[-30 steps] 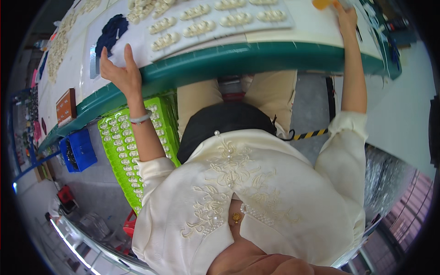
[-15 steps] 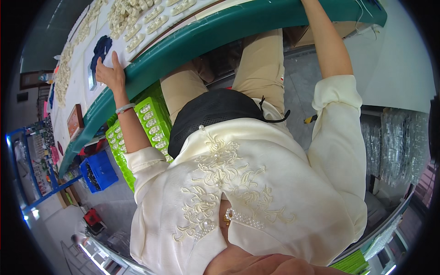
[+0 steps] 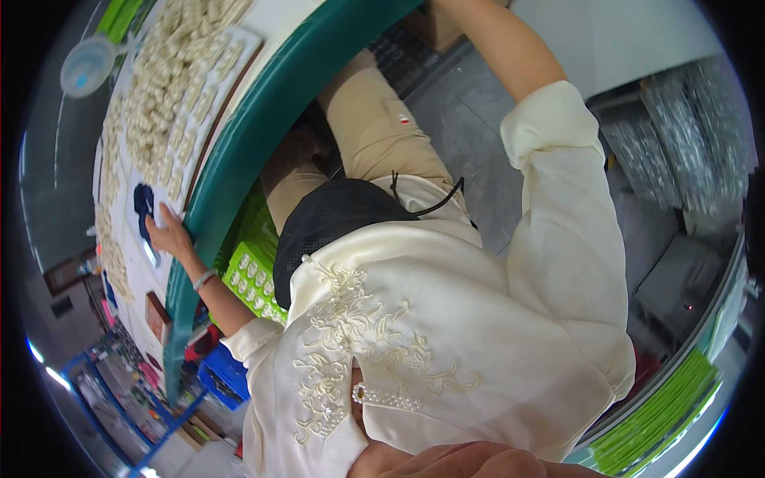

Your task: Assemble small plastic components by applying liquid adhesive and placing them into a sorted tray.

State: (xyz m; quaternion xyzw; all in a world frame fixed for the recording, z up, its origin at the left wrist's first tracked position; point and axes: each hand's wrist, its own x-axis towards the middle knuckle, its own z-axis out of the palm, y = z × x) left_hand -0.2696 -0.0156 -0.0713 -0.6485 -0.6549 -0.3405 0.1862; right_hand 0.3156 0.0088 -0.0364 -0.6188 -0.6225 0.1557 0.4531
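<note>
My left hand [image 3: 169,237] is over the white tabletop [image 3: 211,171] near its teal padded edge [image 3: 239,151]. Its thumb stands apart from the other fingers, and I see nothing held in it. Just beyond the fingertips lies a dark blue soft-looking bundle [image 3: 143,199]; whether they touch it is unclear. A pale, shiny flat object [image 3: 152,254] shows partly beneath the hand. My right forearm [image 3: 510,40] reaches toward the table edge and leaves the picture at the top, so the right hand is hidden from view.
Cream-coloured pieces [image 3: 163,76] lie heaped on the table, with more in rows on a white board [image 3: 241,46]. Below the edge are a green tray of pearly pieces [image 3: 253,280] and a blue bin [image 3: 222,378]. Clear plastic packs [image 3: 685,135] stand at the right.
The view has turned, so the table now slants more steeply and the right hand's end of the arm has slid past the top edge. My left hand stays beside the dark blue bundle.
</note>
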